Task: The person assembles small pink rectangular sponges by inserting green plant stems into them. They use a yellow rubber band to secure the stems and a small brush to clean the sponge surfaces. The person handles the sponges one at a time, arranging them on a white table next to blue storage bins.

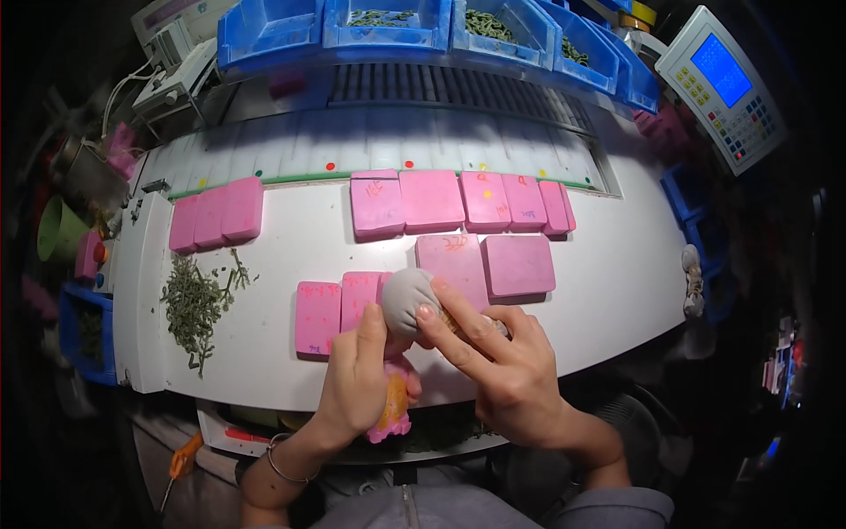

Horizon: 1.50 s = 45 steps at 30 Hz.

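Note:
My right hand (515, 375) grips a rounded grey cloth pouch (407, 301), with two fingers stretched along its side; a tan, ribbed part shows under them. My left hand (352, 375) is closed on a small pink rubber mould piece (395, 414) with a yellow-orange inner face and a bumpy edge. The pouch is just above this piece; whether they touch is hidden. Close by, pink mould blocks (317, 319) stand to the left of the pouch. Behind it are a larger marked pink block (454, 264) and a plain one (518, 266).
More pink blocks (432, 201) form a row along the green-edged light panel (370, 141). Green branched pieces (196, 304) are heaped at left. Blue bins (388, 31) hang at the back, and a keypad device with a blue screen (723, 84) stands at right.

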Available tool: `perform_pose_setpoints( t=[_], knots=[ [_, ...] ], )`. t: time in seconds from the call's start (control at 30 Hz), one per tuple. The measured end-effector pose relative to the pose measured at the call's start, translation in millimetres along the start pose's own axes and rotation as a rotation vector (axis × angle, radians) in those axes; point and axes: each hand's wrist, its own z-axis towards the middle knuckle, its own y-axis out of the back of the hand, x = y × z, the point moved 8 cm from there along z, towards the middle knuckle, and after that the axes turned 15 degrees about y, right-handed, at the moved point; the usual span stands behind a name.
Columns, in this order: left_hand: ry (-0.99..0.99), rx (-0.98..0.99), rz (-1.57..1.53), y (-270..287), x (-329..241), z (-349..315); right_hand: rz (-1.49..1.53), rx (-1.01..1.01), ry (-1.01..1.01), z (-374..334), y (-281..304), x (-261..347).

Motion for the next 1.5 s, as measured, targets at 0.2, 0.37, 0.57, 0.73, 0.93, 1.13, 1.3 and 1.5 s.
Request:
perform_pose_setpoints(
  t=[0.2,0.37,0.57,0.73,0.93,1.13,1.3,1.5],
  knots=[
    [0.035,0.103,-0.150,12,10,-1,0.039,0.007,-0.131,-21,-9,-30],
    [-0.060,0.249,-0.213,-11,1,-9,0.548,-0.321,-0.352,1,-1,-24],
    [-0.177,0.485,-0.005,-28,-15,-29,1.713,-0.168,-0.760,0,-67,-7],
    [-0.100,0.343,-0.154,-11,-14,-25,0.545,-0.205,-0.287,6,-15,-27],
    [-0.115,0.256,-0.261,1,0,-5,0.164,0.090,-0.134,-10,-18,-25],
    [-0.353,-0.041,-0.019,17,-10,8,0.022,-0.210,0.128,5,-1,20],
    [-0.019,0.080,-0.193,8,-2,-1,0.093,-0.168,0.089,8,2,10],
    [-0.328,-0.065,0.040,14,-11,5,0.174,-0.121,0.078,10,-1,12]
  ],
)
